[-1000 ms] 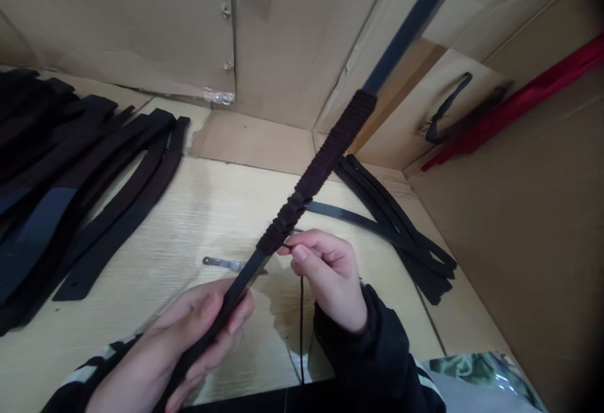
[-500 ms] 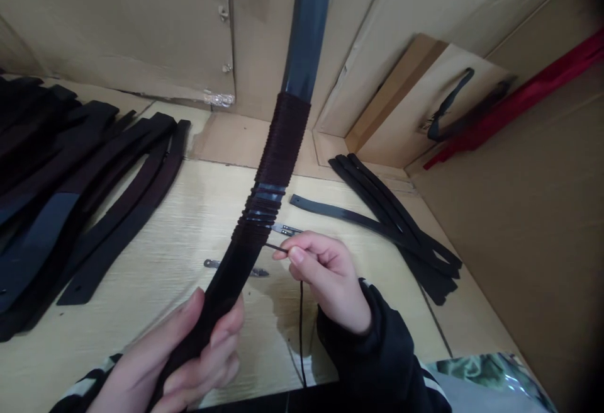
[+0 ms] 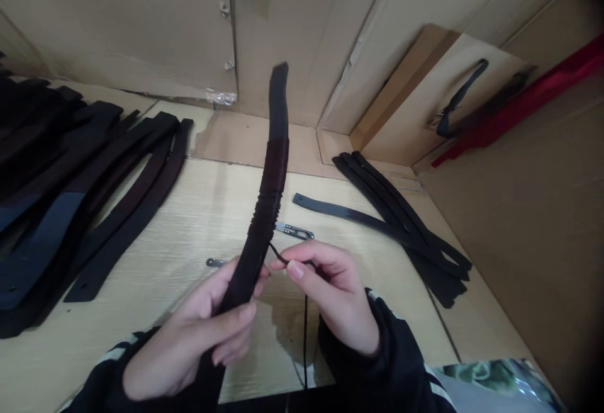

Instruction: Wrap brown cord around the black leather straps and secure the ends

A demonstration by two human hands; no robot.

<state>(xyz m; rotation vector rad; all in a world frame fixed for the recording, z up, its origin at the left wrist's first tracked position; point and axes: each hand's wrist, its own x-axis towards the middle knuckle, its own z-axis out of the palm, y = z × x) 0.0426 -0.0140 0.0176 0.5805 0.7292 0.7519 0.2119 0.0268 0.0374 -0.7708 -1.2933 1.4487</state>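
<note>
I am holding a dark curved strip (image 3: 252, 257) slantwise above the table (image 3: 212, 196), a ribbed wrap (image 3: 272, 180) circling its middle. My left hand (image 3: 195, 332) is gripping the strip low down; just right of the strip, my right hand (image 3: 337, 290) is pinching the cord (image 3: 306, 337), which is sagging slightly. I am judging that a snug, even pull suits these bumpy lower turns. Right of the strip, snips (image 3: 296, 231) are lying near it; well left, a heap of strips (image 3: 56, 237).

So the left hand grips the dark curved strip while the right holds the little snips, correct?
No: the head view shows the right hand pinching a dark cord; the snips lie on the table. The left hand does grip the strip.
</note>
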